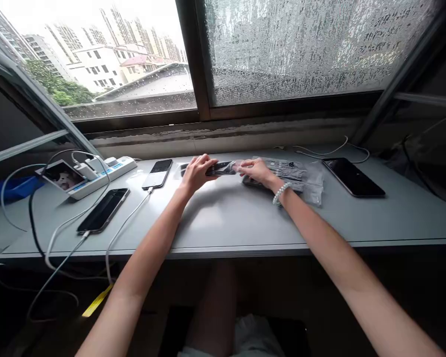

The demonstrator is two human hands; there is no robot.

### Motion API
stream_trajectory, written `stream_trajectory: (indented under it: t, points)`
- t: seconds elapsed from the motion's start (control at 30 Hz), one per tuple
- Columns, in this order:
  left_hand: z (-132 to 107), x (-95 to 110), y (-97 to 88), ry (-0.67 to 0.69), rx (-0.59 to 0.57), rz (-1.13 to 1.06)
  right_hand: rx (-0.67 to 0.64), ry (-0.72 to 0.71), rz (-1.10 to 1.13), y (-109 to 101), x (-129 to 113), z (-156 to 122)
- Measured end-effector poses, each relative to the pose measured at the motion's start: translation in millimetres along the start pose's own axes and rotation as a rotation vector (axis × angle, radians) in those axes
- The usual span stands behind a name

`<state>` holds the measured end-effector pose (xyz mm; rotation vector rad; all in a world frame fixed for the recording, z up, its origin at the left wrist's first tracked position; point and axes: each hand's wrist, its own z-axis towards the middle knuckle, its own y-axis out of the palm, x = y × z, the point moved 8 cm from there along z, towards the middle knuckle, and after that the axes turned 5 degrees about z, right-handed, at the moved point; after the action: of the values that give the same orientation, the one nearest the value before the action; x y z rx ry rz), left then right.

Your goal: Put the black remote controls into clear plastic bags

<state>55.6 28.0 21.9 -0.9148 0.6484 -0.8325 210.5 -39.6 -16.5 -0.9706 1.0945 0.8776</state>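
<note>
Both arms reach out over a grey desk (226, 223) under a window. My left hand (196, 172) curls around the left end of a dark phone in a clear plastic sleeve (223, 168), held just above the desk. My right hand (256, 171), with a bead bracelet on the wrist, pinches the sleeve's right end. Right behind my right hand lies a pile of clear plastic bags (301, 178) with dark items inside.
A phone (158, 173) and another phone (104, 209) lie plugged into white cables at the left. A white power strip (100, 174) with chargers sits at the far left. A dark phone (353, 177) rests at the right, with cables behind it.
</note>
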Motion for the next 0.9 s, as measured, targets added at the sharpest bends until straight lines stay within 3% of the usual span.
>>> stream_trajectory:
  t: [0.13, 0.37, 0.47, 0.57, 0.67, 0.77, 0.9]
  points:
    - [1.5, -12.4, -5.0, -0.057, -0.009, 0.029, 0.006, 0.001, 0.009, -4.6, -2.8, 2.2]
    - [-3.3, -40.2, -12.8, -0.144, 0.026, 0.096, 0.144, -0.023, 0.163, -24.4, -3.4, 8.1]
    - [-4.5, -50.5, -11.1, -0.186, 0.058, 0.086, 0.274, -0.033, 0.278, -40.6, -0.8, 12.7]
    - [-3.8, -46.4, -2.8, -0.183, 0.047, 0.055, 0.407, 0.003, 0.369, -58.8, 4.8, 15.1]
    - [-4.8, -36.3, 13.5, -0.171, -0.083, 0.025, 0.548, 0.039, 0.36, -81.9, 9.8, 12.3]
    - [-8.7, -32.8, 27.6, -0.177, -0.233, 0.035, 0.791, 0.12, 0.31, -113.6, 18.4, -1.6]
    - [-7.9, -35.4, 30.8, -0.145, -0.252, 0.047, 0.968, 0.181, 0.293, -145.9, 27.4, -17.1]
